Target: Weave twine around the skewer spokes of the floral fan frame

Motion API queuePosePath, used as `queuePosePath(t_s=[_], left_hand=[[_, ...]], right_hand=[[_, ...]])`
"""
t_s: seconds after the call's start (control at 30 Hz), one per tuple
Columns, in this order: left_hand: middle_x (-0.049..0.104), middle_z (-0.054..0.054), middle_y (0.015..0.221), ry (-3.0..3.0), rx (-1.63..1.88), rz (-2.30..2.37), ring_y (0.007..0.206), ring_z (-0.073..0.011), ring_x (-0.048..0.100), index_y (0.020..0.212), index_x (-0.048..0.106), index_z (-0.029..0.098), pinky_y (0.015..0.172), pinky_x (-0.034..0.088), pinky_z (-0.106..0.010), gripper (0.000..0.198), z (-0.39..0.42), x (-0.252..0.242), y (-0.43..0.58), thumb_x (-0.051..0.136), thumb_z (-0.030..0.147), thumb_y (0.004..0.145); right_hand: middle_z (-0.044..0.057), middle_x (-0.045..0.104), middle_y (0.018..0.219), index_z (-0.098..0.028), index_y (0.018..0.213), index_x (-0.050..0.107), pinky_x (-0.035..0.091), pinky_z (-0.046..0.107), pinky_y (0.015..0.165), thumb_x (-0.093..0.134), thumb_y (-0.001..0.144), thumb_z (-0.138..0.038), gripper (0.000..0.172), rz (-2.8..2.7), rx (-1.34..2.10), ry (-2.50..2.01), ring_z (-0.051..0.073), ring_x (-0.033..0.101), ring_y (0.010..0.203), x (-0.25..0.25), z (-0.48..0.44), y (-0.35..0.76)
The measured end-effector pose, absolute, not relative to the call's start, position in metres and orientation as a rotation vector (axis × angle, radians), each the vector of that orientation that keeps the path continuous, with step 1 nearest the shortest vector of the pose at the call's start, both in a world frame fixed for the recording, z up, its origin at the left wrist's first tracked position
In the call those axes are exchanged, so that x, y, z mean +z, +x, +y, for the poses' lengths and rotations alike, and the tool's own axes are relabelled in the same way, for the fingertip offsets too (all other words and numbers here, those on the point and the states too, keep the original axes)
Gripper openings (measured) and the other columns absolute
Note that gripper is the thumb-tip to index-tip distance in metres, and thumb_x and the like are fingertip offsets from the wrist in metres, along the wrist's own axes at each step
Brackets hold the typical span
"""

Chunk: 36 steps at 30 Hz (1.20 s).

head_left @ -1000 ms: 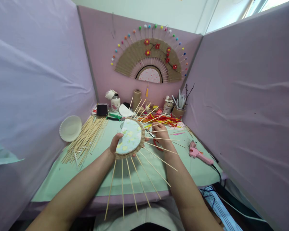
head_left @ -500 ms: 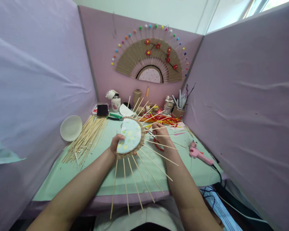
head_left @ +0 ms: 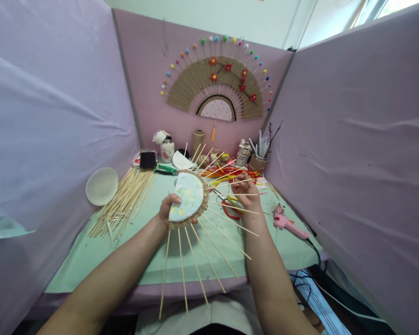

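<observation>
My left hand (head_left: 167, 210) grips the straight edge of a half-round fan piece (head_left: 188, 198). The piece has a pale flowered face, a twine rim and several thin bamboo sticks (head_left: 209, 242) fanning out from it. It is held up above the green table mat (head_left: 91, 251). My right hand (head_left: 246, 190) is to the right of the piece, among the upper sticks, fingers pinched together on something I cannot make out, perhaps a thin twine. Red-handled scissors (head_left: 230, 208) lie on the mat under that hand.
A pile of bamboo sticks (head_left: 125, 200) and a white paper plate (head_left: 102, 186) lie at the left. A pink glue gun (head_left: 288, 222) with a black cord lies at the right. Coloured strips (head_left: 230, 174), jars, green pliers (head_left: 165, 170) and a brush cup (head_left: 258, 160) stand at the back. A finished fan (head_left: 216, 86) hangs on the wall.
My right hand has moved right and slightly up, away from the fan's rim. My left hand has turned the fan piece a little, so the lower sticks have swung.
</observation>
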<state>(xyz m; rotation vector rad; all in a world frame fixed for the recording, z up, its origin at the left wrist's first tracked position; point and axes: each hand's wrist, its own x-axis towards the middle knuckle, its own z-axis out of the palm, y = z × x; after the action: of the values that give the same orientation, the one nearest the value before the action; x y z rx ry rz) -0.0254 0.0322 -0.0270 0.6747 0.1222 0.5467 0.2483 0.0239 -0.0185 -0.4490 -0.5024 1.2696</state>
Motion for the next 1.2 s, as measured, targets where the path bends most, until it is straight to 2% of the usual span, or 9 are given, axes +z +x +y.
queuePosePath(t_s=[0.1, 0.3, 0.57, 0.67, 0.8, 0.93, 1.03, 1.2], left_hand=[[0.062, -0.022, 0.125, 0.673, 0.539, 0.112, 0.105, -0.0404, 0.063, 0.144, 0.037, 0.016, 0.063, 0.057, -0.045, 0.087, 0.031, -0.026, -0.024, 0.051, 0.021, 0.059], [0.065, -0.022, 0.121, 0.684, 0.468, 0.092, 0.103, -0.0408, 0.065, 0.143, 0.037, 0.014, 0.063, 0.057, -0.046, 0.084, 0.033, -0.029, -0.024, 0.051, 0.021, 0.061], [0.065, -0.022, 0.121, 0.673, 0.431, 0.107, 0.103, -0.0407, 0.064, 0.145, 0.034, 0.013, 0.063, 0.057, -0.049, 0.085, 0.035, -0.035, -0.025, 0.049, 0.021, 0.061], [0.065, -0.023, 0.121, 0.681, 0.413, 0.083, 0.103, -0.0399, 0.065, 0.145, 0.035, 0.013, 0.063, 0.057, -0.049, 0.085, 0.034, -0.033, -0.024, 0.049, 0.02, 0.061], [0.063, -0.023, 0.123, 0.683, 0.38, 0.04, 0.103, -0.0402, 0.065, 0.144, 0.035, 0.014, 0.059, 0.058, -0.044, 0.086, 0.031, -0.031, -0.022, 0.05, 0.021, 0.06], [0.064, -0.023, 0.122, 0.696, 0.331, 0.038, 0.102, -0.0396, 0.065, 0.143, 0.037, 0.013, 0.06, 0.058, -0.045, 0.084, 0.031, -0.034, -0.021, 0.051, 0.02, 0.061], [0.064, -0.023, 0.121, 0.705, 0.29, 0.039, 0.1, -0.0384, 0.066, 0.143, 0.038, 0.013, 0.06, 0.058, -0.044, 0.082, 0.031, -0.037, -0.02, 0.051, 0.019, 0.062], [0.065, -0.023, 0.119, 0.709, 0.288, 0.059, 0.098, -0.0386, 0.067, 0.144, 0.036, 0.014, 0.056, 0.057, -0.042, 0.085, 0.03, -0.036, -0.021, 0.051, 0.019, 0.061]], right_hand=[[-0.007, 0.059, 0.068, -0.024, 0.074, 0.057, 0.043, 0.023, 0.055, 0.07, 0.079, -0.028, 0.015, -0.552, 1.188, -0.434, 0.007, 0.041, 0.05, -0.019, 0.024, 0.252], [-0.004, 0.064, 0.076, -0.026, 0.074, 0.062, 0.039, 0.024, 0.05, 0.063, 0.084, -0.038, 0.015, -0.618, 0.973, -0.549, 0.009, 0.033, 0.048, -0.019, 0.021, 0.255], [-0.005, 0.073, 0.093, -0.03, 0.083, 0.069, 0.039, 0.024, 0.047, 0.062, 0.085, -0.031, 0.008, -0.58, 1.031, -0.454, 0.006, 0.028, 0.043, -0.022, 0.022, 0.255], [-0.005, 0.074, 0.093, -0.028, 0.084, 0.068, 0.044, 0.021, 0.05, 0.067, 0.081, -0.024, 0.006, -0.561, 1.121, -0.444, 0.005, 0.039, 0.045, -0.024, 0.026, 0.251], [-0.002, 0.073, 0.09, -0.026, 0.086, 0.067, 0.054, 0.022, 0.067, 0.074, 0.071, -0.018, 0.018, -0.566, 1.173, -0.546, 0.01, 0.064, 0.074, -0.026, 0.035, 0.237], [0.0, 0.073, 0.097, -0.026, 0.091, 0.067, 0.056, 0.028, 0.078, 0.078, 0.066, -0.022, 0.028, -0.652, 1.206, -0.605, 0.016, 0.067, 0.095, -0.031, 0.038, 0.211], [0.002, 0.072, 0.105, -0.025, 0.098, 0.067, 0.056, 0.028, 0.076, 0.08, 0.064, -0.024, 0.037, -0.717, 1.267, -0.677, 0.017, 0.067, 0.096, -0.033, 0.035, 0.188], [0.003, 0.073, 0.105, -0.024, 0.104, 0.067, 0.053, 0.028, 0.064, 0.078, 0.066, -0.03, 0.04, -0.837, 1.34, -0.764, 0.018, 0.068, 0.08, -0.031, 0.027, 0.169]])
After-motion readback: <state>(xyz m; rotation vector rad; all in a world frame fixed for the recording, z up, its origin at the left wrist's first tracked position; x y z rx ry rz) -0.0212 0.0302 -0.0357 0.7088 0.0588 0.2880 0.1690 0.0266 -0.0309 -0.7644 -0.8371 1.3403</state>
